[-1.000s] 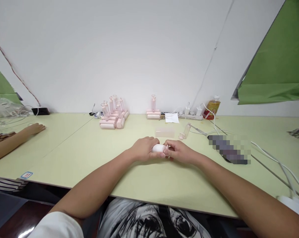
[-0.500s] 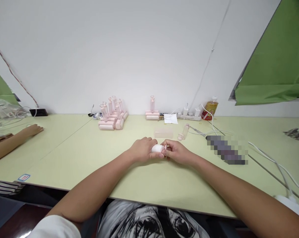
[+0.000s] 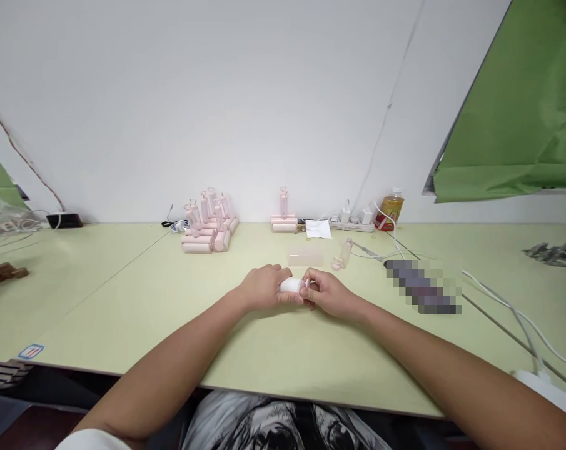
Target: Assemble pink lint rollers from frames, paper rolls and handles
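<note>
A white lint roller [image 3: 289, 285] lies across the front of me, just over the table. Wrapped round its left part is my left hand [image 3: 262, 289], with the thumb along the near side. My right hand [image 3: 328, 295] pinches the small pink piece at the roller's right end; its fingertips partly hide that piece. Just beyond the hands lies a see-through pink cover [image 3: 306, 256]. To its right are a clear pink handle [image 3: 346, 251] and a small pink part [image 3: 336, 264].
Several pink lint rollers [image 3: 197, 244] stand grouped at the back left. Another roller [image 3: 284, 226] sits near the wall beside white paper [image 3: 318, 229], a power strip [image 3: 358, 227] and a drink bottle [image 3: 391, 211]. A blurred dark object [image 3: 421, 287] and cables lie at right, brown pieces [image 3: 4, 275] far left.
Both my hands keep their hold on the lint roller, with little finger movement. The view has shifted slightly. At far left, another person's forearm has drawn back almost out of view.
</note>
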A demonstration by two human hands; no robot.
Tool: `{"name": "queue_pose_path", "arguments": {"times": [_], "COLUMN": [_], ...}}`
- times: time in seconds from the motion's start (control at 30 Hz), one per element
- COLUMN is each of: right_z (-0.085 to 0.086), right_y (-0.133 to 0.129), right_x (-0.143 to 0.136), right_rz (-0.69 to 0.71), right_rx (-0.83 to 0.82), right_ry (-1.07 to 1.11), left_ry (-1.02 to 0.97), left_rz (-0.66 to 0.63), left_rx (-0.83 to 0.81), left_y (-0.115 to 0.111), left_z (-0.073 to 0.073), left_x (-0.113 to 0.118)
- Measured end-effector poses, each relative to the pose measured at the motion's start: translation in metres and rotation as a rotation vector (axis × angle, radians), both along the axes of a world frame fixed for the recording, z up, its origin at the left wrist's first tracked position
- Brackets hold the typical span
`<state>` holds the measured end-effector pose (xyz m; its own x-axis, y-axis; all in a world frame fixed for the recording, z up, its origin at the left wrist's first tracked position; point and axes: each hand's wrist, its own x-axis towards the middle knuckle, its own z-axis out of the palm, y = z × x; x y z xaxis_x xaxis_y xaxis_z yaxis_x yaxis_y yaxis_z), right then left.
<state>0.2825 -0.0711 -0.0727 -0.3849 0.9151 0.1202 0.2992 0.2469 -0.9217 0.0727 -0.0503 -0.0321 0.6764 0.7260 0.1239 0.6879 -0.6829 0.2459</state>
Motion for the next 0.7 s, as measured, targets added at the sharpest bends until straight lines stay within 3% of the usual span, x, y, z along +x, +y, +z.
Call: {"name": "queue_pose_path", "arguments": {"times": [0.47, 0.7], "right_z": [-0.0054, -0.0036], "right_y": [-0.0003, -0.0012], "right_x": [-0.0018, -0.0052], "right_rz": [-0.002, -0.073], "right_rx": [0.006, 0.043], "right_ry": [0.023, 0.019], "left_ry": [0.008, 0.035], "left_rz": [0.004, 0.052], "left_rx": [-0.01, 0.067], "left_y": [-0.003, 0.0048], "left_z": [0.0041, -0.0043], "left_x": [-0.0015, -0.0006]}}
